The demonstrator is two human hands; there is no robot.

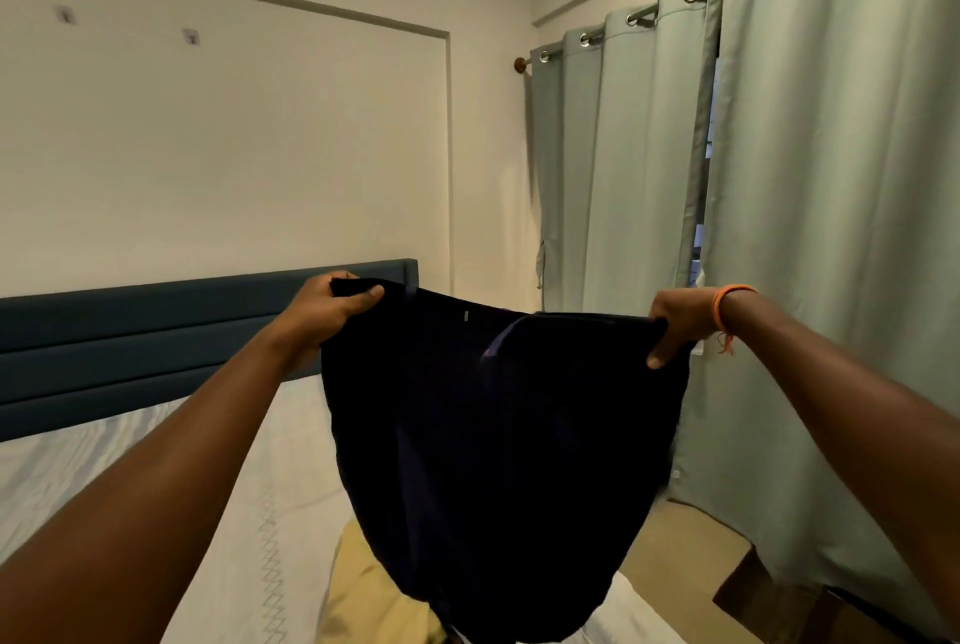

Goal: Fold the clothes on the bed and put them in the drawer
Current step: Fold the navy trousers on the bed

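Both hands hold a dark navy garment [498,461] up above the bed [156,461]: the left hand [322,311] grips its top left corner, the right hand [675,326] pinches the top right. A small label [466,315] near its top edge is unreadable. A tan garment [363,591] lies on the bed below.

Bed [171,461] w/ pale sheet, blue headboard [156,331]; tan garment [363,596] lying on it.

The head camera looks forward over the bed [156,461] toward wall and curtains [779,176], close.
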